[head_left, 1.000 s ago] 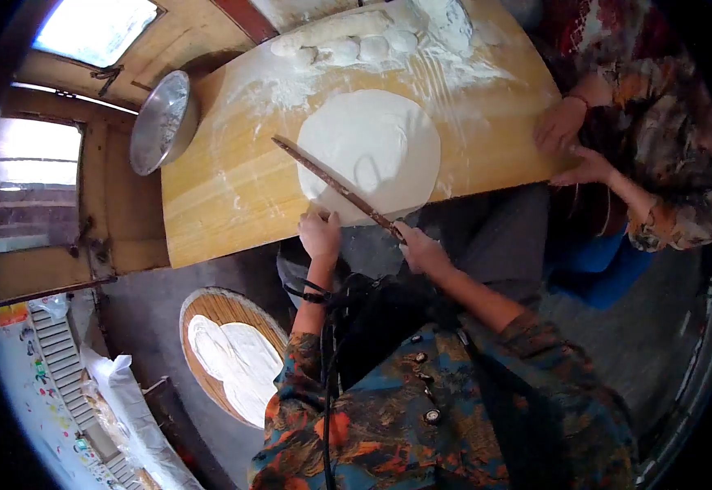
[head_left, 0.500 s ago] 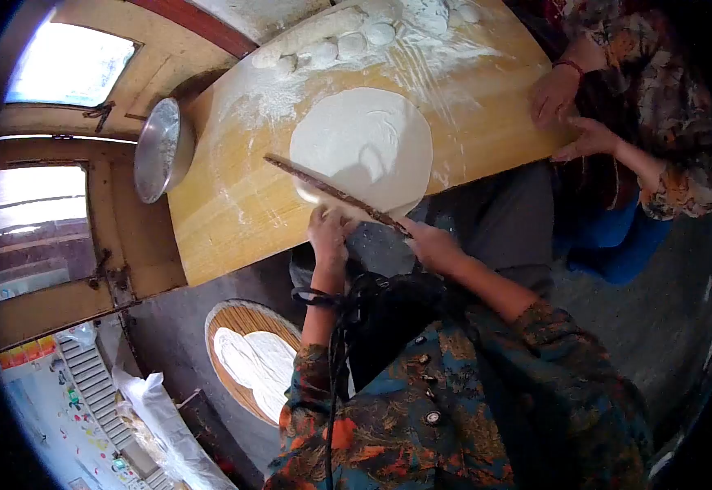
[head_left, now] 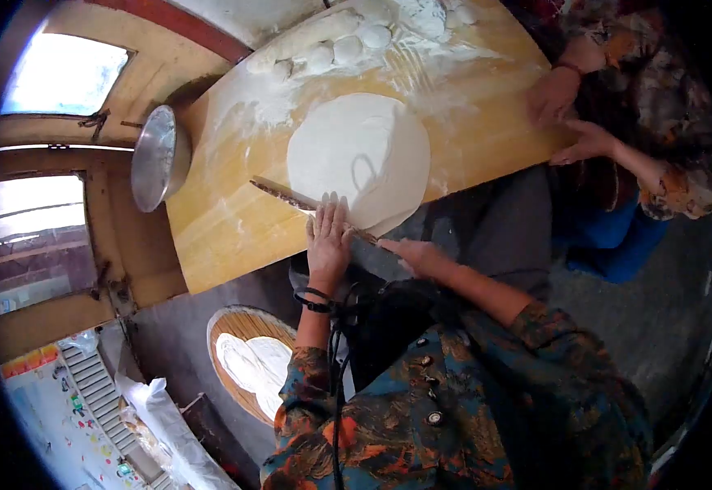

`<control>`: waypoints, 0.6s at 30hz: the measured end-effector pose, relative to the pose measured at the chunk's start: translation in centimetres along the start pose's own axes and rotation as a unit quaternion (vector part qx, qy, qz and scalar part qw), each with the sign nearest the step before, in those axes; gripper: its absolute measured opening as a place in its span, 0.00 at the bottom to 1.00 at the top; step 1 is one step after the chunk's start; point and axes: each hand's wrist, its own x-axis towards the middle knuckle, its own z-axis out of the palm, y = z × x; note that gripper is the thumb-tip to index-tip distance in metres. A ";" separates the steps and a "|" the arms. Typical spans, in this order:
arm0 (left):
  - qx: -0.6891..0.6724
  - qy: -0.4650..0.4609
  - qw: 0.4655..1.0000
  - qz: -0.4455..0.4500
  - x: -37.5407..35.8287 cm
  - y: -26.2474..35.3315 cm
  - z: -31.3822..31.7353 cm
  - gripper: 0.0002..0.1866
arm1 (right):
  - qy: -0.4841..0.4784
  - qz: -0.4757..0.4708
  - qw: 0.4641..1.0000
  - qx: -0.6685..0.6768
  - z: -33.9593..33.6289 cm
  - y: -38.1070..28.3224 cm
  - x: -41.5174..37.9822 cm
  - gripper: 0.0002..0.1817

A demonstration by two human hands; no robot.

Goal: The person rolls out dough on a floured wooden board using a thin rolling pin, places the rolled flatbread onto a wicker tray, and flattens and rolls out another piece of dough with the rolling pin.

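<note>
A wide, thin round sheet of dough (head_left: pixel 348 147) lies on the floured wooden board (head_left: pixel 233 237), its near edge hanging past the board's front edge. Across the near part of the sheet runs a slender dark rolling pin (head_left: pixel 278 193), slanting from upper left to lower right. My left hand (head_left: pixel 328 241) rests over the middle of the pin with its fingers stretched out flat. At the pin's right end is my right hand (head_left: pixel 421 257), its fingers closed on the tip; part of that grip is hidden.
Several dough pieces (head_left: pixel 348 49) and loose flour are at the board's far side. A metal basin (head_left: pixel 156 159) sits at the left corner. Another person's hands (head_left: pixel 556 94) rest at the board's right edge. Below left, a round woven tray (head_left: pixel 227 376) holds flat dough sheets.
My left hand has moved up and flattened over the pin, fingers now extended. The pin has shifted slightly left and down, and my right hand has moved with its end.
</note>
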 end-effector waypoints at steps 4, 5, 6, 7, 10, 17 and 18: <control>0.042 -0.037 0.998 0.011 0.0 -0.5 -0.5 0.31 | -0.003 -0.002 1.000 -0.014 0.0 0.3 0.4 0.34; 0.043 -0.043 0.998 0.014 0.0 -0.4 -0.6 0.31 | -0.013 0.009 1.000 -0.001 -0.1 0.3 0.4 0.33; 0.035 -0.037 0.999 0.019 0.4 0.0 -1.0 0.31 | -0.022 0.019 1.000 0.012 -0.4 0.2 0.5 0.32; 0.028 -0.028 0.999 0.025 1.3 0.6 -1.4 0.31 | -0.029 0.029 0.999 0.022 -1.1 0.0 0.6 0.31; -0.155 0.050 0.986 0.040 6.1 0.3 2.1 0.30 | 0.024 0.039 0.998 -0.043 -5.2 -1.4 0.8 0.30; -0.382 0.026 0.923 -0.040 15.1 -2.8 -0.1 0.18 | 0.254 -0.011 0.946 -0.200 -7.6 -1.3 6.5 0.31; -0.285 0.048 0.957 0.015 15.1 -3.3 -0.2 0.17 | 0.242 0.008 0.945 -0.222 -7.4 -1.2 7.3 0.30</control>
